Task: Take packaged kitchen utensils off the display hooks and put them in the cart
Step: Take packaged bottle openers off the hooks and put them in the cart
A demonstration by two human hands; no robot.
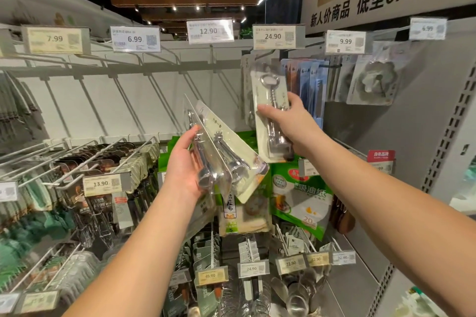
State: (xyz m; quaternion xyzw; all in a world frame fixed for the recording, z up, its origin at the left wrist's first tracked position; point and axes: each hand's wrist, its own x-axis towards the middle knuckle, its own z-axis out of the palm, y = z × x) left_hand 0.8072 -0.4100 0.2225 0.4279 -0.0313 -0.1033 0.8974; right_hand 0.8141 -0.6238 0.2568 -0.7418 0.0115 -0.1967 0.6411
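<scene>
My left hand (184,165) grips two blister packs of metal corkscrews (221,152), held tilted at chest height in front of the shelf. My right hand (286,116) is closed on a third corkscrew pack (269,100), which hangs upright below the 24.90 price tag (274,36). Whether that pack is still on its hook is hidden by the card. More identical packs (246,90) hang behind it on the same hook. No cart is in view.
Several bare hooks (159,56) jut out of the top row at left. Blue packaged utensils (306,85) and steamer packs (371,80) hang to the right. Green oil-paper bags (301,193) and rows of packed goods fill the lower hooks. A grey shelf upright (438,152) stands at right.
</scene>
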